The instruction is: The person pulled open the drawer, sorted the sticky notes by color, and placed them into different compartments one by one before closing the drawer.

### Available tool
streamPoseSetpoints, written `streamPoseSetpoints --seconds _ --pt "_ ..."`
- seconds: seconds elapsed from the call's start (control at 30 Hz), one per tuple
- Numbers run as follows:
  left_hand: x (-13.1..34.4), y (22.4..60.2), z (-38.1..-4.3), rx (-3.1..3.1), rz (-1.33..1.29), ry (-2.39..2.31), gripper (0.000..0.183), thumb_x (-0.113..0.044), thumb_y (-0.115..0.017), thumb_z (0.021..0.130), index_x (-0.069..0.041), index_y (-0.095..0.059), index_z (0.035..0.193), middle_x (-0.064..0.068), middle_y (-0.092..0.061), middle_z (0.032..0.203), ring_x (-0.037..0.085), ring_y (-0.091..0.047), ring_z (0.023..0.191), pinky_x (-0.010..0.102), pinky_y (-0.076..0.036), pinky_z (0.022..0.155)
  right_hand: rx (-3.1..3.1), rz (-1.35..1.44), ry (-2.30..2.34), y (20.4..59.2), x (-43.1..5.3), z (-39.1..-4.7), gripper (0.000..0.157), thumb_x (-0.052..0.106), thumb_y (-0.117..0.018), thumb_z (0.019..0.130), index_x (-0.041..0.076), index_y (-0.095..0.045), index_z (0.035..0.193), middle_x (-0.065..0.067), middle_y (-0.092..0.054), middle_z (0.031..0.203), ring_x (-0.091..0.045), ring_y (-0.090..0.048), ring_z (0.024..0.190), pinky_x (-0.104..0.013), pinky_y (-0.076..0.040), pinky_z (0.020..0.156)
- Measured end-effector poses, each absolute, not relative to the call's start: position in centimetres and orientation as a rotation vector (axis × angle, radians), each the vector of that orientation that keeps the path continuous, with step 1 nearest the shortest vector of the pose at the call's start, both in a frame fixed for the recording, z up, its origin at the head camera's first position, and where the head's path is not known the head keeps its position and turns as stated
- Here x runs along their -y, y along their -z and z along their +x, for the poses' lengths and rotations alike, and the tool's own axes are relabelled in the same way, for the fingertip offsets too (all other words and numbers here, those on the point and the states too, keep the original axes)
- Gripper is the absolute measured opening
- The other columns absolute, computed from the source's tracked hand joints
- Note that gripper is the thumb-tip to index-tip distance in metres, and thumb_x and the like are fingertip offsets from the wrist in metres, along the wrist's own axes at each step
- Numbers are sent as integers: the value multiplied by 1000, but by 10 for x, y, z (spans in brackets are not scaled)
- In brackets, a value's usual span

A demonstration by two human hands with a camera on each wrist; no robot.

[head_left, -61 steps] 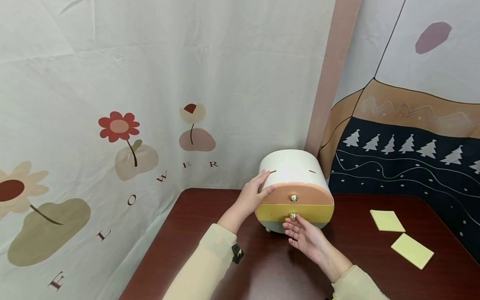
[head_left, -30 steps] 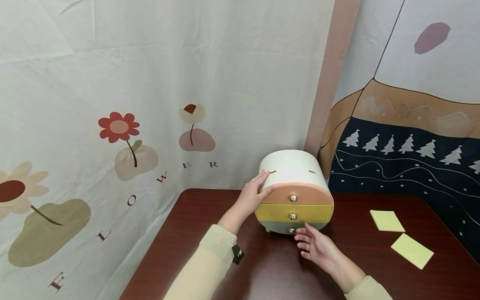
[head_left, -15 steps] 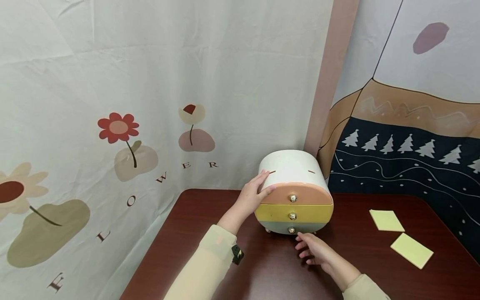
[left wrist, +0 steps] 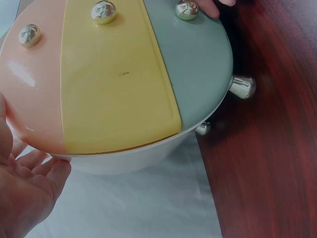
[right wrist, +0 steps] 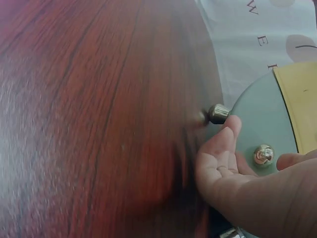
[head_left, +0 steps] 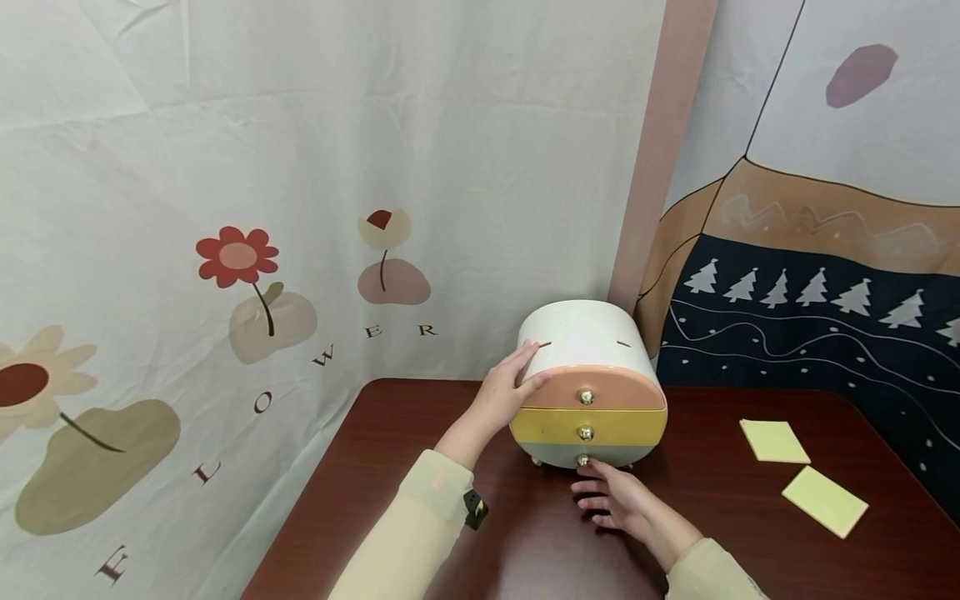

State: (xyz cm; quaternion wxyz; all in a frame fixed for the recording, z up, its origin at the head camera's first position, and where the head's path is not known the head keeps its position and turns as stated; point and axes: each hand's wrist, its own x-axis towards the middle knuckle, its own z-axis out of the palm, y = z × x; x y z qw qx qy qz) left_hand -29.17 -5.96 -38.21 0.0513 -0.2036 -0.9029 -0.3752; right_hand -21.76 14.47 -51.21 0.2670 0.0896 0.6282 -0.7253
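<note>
A small rounded drawer box [head_left: 581, 329] with a white top stands on the table. Its front has a peach drawer [head_left: 555, 390], a yellow drawer [head_left: 547, 427] and a grey-green drawer [left wrist: 198, 64], all flush and each with a shiny round knob. My left hand [head_left: 497, 398] rests on the box's upper left edge, thumb on the peach front, fingers along the side. My right hand [head_left: 626, 500] is at the bottom knob [right wrist: 263, 155]. In the right wrist view, its thumb and fingers lie on either side of that knob with a small gap, loosely bent.
Two pale yellow sticky-note pads, a farther pad [head_left: 775, 441] and a nearer pad [head_left: 825, 502], lie to the right on the dark red table [head_left: 360, 483]. Behind it hangs a printed curtain [head_left: 465, 167]. Short metal feet [left wrist: 242, 88] lift the box.
My right hand has left the yellow drawer's knob and moved down to the grey-green drawer's knob. My left hand and the drawer box have stayed in place.
</note>
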Motion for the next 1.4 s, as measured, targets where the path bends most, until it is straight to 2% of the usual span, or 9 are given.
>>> streamPoseSetpoints --seconds 0.3,0.43,0.83,1.4 --pt "60 381 -290 2736 -631 1143 64 -52 -52 91 -21 -38 146 1 -31 154 18 -29 142 40 -28 114 -1558 217 2081 515 -139 -222 53 41 -29 102 -2 -40 132 4 -65 97 -11 -59 82 -25 -47 68" --pt "60 380 -290 2730 -637 1137 64 -50 -52 92 -20 -38 146 2 -31 154 19 -29 141 40 -28 114 -1528 260 2134 516 -135 -222 48 38 -30 103 -1 -43 128 3 -64 97 -12 -58 83 -24 -46 69" --pt "59 379 -288 2725 -634 1143 64 -49 -53 92 -19 -39 146 3 -32 153 20 -30 141 41 -29 114 -1517 349 2200 519 -130 -224 33 34 -37 102 6 -55 105 2 -65 92 -14 -58 81 -29 -46 70" --pt "59 379 -288 2734 -627 1139 64 -50 -52 92 -20 -38 146 3 -31 154 20 -29 142 41 -28 114 -1494 342 2210 517 -132 -221 34 33 -36 103 6 -56 104 2 -63 90 -12 -60 79 -27 -47 67"
